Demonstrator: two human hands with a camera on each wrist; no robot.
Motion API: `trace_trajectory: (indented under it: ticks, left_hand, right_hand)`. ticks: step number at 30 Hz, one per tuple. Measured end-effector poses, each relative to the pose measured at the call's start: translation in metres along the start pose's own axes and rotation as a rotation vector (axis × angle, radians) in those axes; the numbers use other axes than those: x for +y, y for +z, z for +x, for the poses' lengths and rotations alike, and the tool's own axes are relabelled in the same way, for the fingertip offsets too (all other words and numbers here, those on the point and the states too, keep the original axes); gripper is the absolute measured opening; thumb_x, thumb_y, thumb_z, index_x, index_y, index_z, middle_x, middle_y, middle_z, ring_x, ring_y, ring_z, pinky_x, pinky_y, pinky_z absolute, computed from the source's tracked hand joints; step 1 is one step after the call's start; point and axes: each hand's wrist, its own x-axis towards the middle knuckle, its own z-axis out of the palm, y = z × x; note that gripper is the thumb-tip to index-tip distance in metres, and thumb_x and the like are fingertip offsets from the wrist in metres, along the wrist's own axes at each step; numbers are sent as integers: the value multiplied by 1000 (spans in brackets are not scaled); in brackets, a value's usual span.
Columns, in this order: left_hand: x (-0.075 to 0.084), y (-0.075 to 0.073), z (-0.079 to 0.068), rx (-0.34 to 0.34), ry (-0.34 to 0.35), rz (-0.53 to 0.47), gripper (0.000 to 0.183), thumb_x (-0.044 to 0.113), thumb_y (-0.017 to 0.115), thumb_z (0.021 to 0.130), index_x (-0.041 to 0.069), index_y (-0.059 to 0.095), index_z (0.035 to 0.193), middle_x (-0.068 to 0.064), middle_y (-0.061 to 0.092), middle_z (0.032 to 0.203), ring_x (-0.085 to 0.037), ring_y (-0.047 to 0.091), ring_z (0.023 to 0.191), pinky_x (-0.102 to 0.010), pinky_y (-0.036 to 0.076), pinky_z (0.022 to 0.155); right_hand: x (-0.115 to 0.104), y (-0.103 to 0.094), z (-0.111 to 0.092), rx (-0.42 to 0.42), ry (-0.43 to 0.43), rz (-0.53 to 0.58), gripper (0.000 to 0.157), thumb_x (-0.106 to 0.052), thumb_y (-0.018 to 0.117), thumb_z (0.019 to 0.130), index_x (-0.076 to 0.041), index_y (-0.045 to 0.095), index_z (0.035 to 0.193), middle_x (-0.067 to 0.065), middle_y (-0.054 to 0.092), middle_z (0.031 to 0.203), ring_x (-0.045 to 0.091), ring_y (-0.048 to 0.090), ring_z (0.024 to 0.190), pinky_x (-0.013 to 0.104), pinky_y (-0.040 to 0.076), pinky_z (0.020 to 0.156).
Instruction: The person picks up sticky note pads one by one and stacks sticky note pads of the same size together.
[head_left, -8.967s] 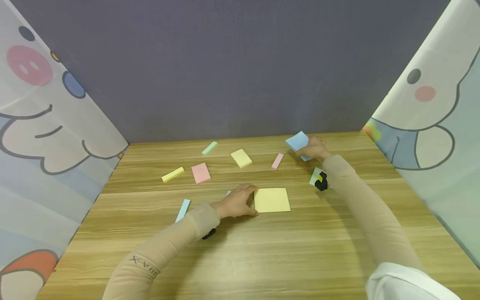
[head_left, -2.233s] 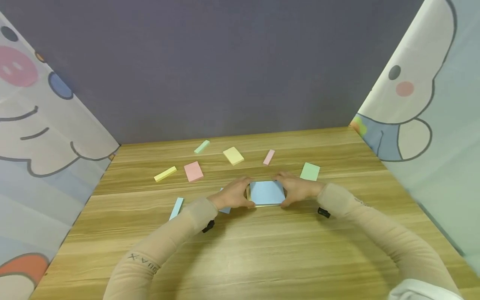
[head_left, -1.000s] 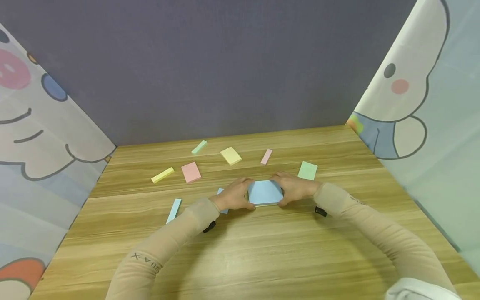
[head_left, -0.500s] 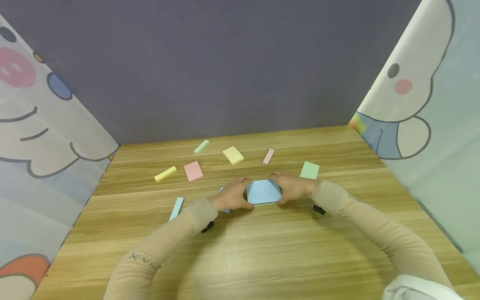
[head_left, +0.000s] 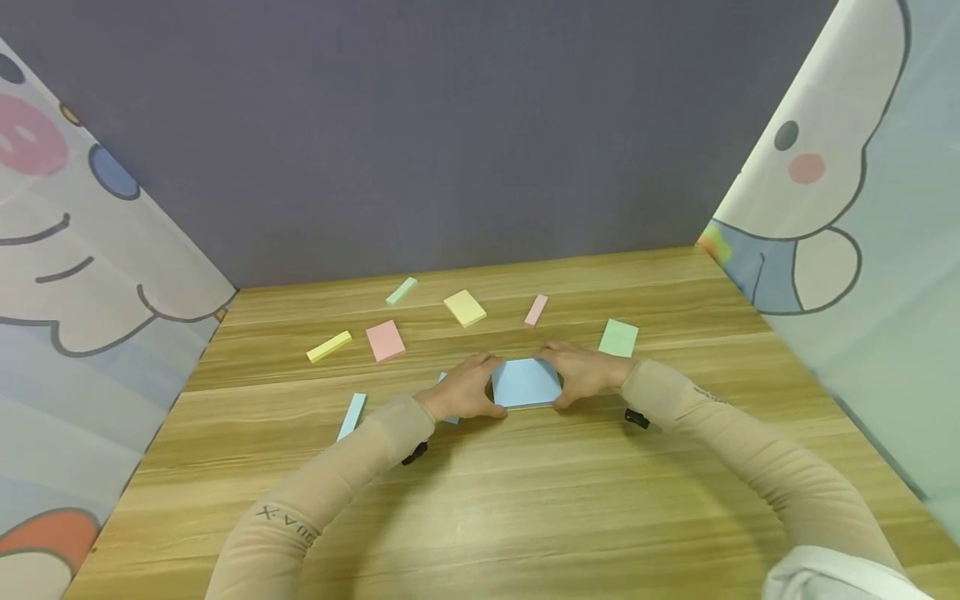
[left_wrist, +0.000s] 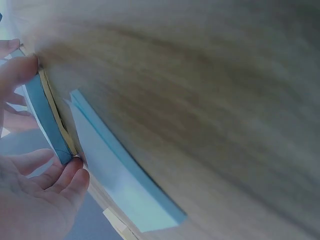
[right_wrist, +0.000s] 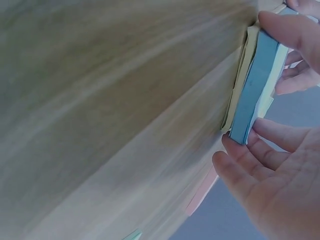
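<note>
A large blue sticky note pad [head_left: 527,383] lies flat on top of a large yellow pad [right_wrist: 239,87], near the middle of the table. My left hand [head_left: 467,389] holds the stack's left side, thumb at the near corner and fingers at the far one. On the right side my right hand [head_left: 581,373] grips it the same way. In the head view only a thin yellow strip shows under the blue pad's front edge. Both wrist views show the two layers side by side. A smaller blue pad [left_wrist: 122,165] lies beside my left hand, partly hidden by it in the head view.
Around the stack lie a green pad [head_left: 618,337], a pink pad [head_left: 386,340], a small yellow pad [head_left: 465,308] and narrow strips of pink [head_left: 536,310], green [head_left: 402,291], yellow [head_left: 329,347] and light blue [head_left: 352,416]. A grey panel [head_left: 465,142] stands behind the table [head_left: 525,517].
Nine seconds ago my right hand held the blue pad at the back right. It now lies on the yellow pad. Since 2.2 seconds ago it has shifted slightly left, covering the yellow left margin.
</note>
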Motion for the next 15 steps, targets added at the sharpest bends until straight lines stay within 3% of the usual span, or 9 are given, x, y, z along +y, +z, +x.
trace_trajectory:
  ticks: [15]
  left_hand:
    - [2, 2, -1, 23, 30, 86, 83, 39, 73, 74, 3, 36, 138, -12, 43, 136, -28, 45, 121, -40, 42, 99]
  right_hand:
    - [2, 4, -1, 0, 46, -35, 82, -26, 78, 65, -5, 40, 135, 10, 43, 131, 23, 48, 109, 39, 45, 91]
